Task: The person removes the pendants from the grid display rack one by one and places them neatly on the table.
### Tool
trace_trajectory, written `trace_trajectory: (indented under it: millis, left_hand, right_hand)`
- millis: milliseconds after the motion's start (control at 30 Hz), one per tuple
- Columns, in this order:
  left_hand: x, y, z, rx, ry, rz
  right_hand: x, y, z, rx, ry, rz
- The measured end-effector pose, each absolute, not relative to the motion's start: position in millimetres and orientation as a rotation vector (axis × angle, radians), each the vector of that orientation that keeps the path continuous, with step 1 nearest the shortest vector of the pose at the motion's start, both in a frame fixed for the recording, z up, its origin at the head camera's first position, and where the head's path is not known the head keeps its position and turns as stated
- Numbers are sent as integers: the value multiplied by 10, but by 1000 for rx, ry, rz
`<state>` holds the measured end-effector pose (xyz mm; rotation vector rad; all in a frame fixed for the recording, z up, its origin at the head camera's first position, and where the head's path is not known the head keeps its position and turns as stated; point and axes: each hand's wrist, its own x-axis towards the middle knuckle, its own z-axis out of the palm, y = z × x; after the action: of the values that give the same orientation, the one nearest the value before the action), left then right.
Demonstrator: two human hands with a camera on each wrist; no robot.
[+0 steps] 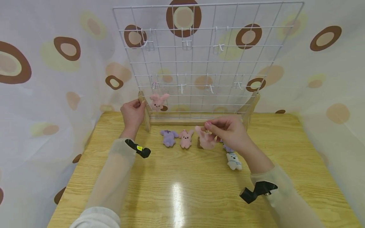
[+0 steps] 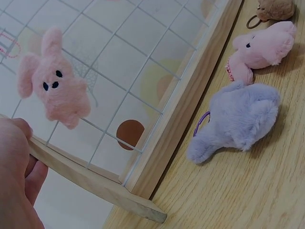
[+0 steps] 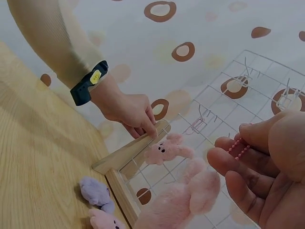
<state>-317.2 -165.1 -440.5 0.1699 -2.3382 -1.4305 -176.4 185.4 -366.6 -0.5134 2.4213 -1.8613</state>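
Note:
My left hand grips the wooden side stand of a white wire grid rack. Close beside it, a pink bunny plush hangs by a bead chain from the rack's lower left hook. My right hand pinches the pink bead chain of another pink bunny plush, which dangles over the table near the rack's base. On the table beneath lie a purple plush and a third pink bunny plush, side by side.
A white plush with blue trim and a purple one, partly hidden by the right hand, lie at the right. A brown plush with a ring shows in the left wrist view. Several white hooks sit on the grid in two rows.

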Motion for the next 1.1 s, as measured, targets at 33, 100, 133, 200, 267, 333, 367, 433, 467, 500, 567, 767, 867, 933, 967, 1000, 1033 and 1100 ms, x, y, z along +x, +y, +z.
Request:
trace_trajectory:
  millis: [33, 100, 133, 200, 267, 333, 367, 433, 467, 500, 567, 767, 867, 933, 967, 1000, 1033, 1100]
  left_hand:
    - [-3172, -1653, -4407, 168, -2336, -1432]
    - [-3171, -1657, -4410, 166, -2335, -1432]
    - [-3171, -1658, -4412, 165, -2335, -1429]
    - [-3173, -1662, -4417, 169, -2334, -1426]
    - [-3173, -1664, -4420, 171, -2335, -1418]
    - [-3173, -1664, -4423, 175, -2338, -1406]
    - [-3170, -1663, -4422, 178, -2339, -1405]
    - [-3166, -1662, -4422, 177, -2341, -1399]
    - [-3164, -1661, -4421, 178, -2344, -1397]
    - [-3162, -1660, -4421, 179, -2346, -1399]
    - [-3159, -1659, -4420, 179, -2348, -1405]
    - [-3151, -1655, -4410, 176, -2342, -1411]
    - [-3150, -1652, -4402, 173, -2342, -1408]
    - [-3153, -1651, -4400, 171, -2339, -1411]
    - [-3155, -1652, -4401, 172, -2339, -1412]
    - [-3158, -1653, -4402, 171, -2339, -1413]
    - [-3161, -1652, -4403, 171, -2338, -1413]
    - [-3167, -1652, -4404, 168, -2344, -1403]
  right_hand:
    - [-1753, 1867, -3682, -520, 2427, -1852]
    - [-1731, 1890, -3711, -526, 2428, -1844]
    - [-1720, 1899, -3724, -529, 2432, -1838]
    - [-1697, 1922, -3752, -523, 2435, -1826]
    - [-1678, 1940, -3778, -528, 2435, -1827]
    - [-1662, 1953, -3804, -534, 2433, -1824]
    - [-1656, 1957, -3816, -542, 2428, -1826]
    - [-1644, 1962, -3836, -557, 2421, -1830]
    - [-1638, 1965, -3849, -557, 2416, -1828]
    - [-1632, 1967, -3859, -555, 2411, -1825]
    - [-1619, 1974, -3883, -539, 2409, -1816]
    - [-1576, 1997, -3945, -490, 2395, -1801]
    - [-1560, 2006, -3977, -500, 2392, -1795]
    - [-1544, 2010, -3993, -501, 2389, -1797]
    - [-1535, 2013, -4000, -502, 2388, -1797]
    - [-1525, 2016, -4009, -500, 2388, -1799]
    - [-1515, 2016, -4013, -503, 2384, -1803]
    - [-1495, 2016, -4023, -504, 2371, -1809]
